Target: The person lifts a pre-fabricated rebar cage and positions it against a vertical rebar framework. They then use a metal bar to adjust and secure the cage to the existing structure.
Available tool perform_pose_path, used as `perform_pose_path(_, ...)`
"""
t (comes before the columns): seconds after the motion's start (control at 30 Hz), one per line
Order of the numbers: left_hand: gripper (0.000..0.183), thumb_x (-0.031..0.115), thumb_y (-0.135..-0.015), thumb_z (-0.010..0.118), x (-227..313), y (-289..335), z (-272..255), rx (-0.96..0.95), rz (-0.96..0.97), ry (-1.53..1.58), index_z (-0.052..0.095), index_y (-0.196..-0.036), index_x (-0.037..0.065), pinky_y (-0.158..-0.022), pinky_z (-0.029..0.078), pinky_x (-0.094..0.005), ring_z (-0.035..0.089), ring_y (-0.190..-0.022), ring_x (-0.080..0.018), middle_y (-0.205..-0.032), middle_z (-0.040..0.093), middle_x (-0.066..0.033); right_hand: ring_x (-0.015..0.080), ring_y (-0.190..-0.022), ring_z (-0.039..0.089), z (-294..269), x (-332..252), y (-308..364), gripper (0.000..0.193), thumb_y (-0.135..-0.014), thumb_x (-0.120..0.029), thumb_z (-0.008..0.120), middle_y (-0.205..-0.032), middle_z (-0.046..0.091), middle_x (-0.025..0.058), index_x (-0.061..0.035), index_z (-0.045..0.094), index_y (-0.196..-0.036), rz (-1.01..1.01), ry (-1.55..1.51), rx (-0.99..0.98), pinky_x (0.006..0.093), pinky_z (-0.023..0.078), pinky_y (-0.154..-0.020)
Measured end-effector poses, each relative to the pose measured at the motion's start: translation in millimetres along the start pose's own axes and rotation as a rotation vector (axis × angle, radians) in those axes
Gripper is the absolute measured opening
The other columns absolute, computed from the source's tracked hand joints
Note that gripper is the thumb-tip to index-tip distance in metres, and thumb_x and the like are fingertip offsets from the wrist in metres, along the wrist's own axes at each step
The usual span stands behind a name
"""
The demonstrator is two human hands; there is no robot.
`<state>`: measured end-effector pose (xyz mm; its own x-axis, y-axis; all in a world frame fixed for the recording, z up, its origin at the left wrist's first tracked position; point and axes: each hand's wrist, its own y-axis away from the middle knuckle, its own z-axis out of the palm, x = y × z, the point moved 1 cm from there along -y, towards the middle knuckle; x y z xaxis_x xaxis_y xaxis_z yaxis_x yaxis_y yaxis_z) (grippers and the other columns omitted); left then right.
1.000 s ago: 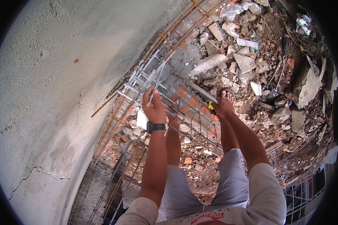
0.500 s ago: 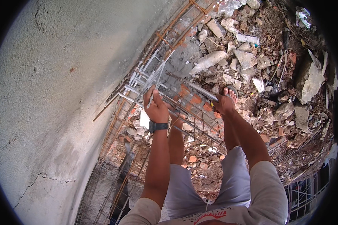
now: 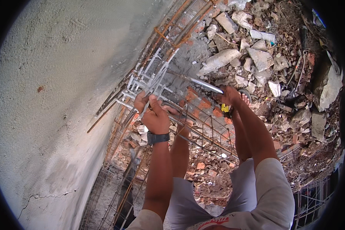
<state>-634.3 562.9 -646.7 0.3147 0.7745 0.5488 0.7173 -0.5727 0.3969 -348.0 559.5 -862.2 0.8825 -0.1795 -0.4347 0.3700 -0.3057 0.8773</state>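
Note:
My left hand, with a dark band on its wrist, is closed at the near side of a joint of white-coated reinforcing bars. Thumb and forefinger are bent toward each other; what lies between them is too small to make out. Farther right, my right hand grips the near end of a metal bar. This bar is shiny by the hand and darker toward its tip, which points left at the coated joint. Just below the right hand shows a small yellow thing, partly hidden.
A rough plastered wall rises on the left. Rusty rebar runs along its foot, and a rebar cage crosses over brick toward the right. Broken concrete and rubble cover the ground around my sandalled foot.
My left hand has drawn down toward me and slightly left, off the middle of the coated bars. The right hand still holds the metal bar, and the yellow thing now shows under it.

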Motion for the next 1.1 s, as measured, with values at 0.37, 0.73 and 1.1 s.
perform_pose_path(0.37,0.043,0.033,-0.107,0.05,-29.9,-2.0,-15.5,0.012,0.243,-0.172,0.052,-0.13,-0.003,-0.088,0.051,-0.0399,0.063,-0.108,-0.0297,-0.127,0.056,-0.018,0.0437,-0.093,0.069,26.6,-36.8,55.6,0.05,-0.086,-0.045,0.065,-0.09,0.07,0.0268,0.0017,0.067,-0.104,0.024,-0.154,0.001,0.0491,0.051,-0.083)
perform_pose_path(0.73,0.022,0.018,-0.105,0.056,-24.1,-17.8,-19.7,-0.076,0.139,0.516,0.061,-0.118,0.001,-0.096,0.047,-0.0326,0.061,-0.106,-0.0168,-0.115,0.066,-0.0085,0.0462,-0.096,0.067,28.1,-35.4,92.9,0.091,-0.093,-0.078,0.039,-0.088,0.068,0.0309,0.0073,0.07,-0.095,0.23,-0.083,0.028,0.0497,0.047,-0.093)
perform_pose_path(1.1,0.008,0.01,-0.105,0.049,-31.4,-69.4,-6.6,0.246,0.253,0.379,0.043,-0.102,0.006,-0.088,0.047,-0.0334,0.064,-0.088,-0.0162,-0.097,0.072,-0.0157,0.048,-0.104,0.067,17.8,-124.3,148.0,0.071,-0.099,-0.068,0.037,-0.105,0.07,0.0306,-0.0117,0.063,-0.134,0.323,-0.046,0.105,0.0557,0.052,-0.091)
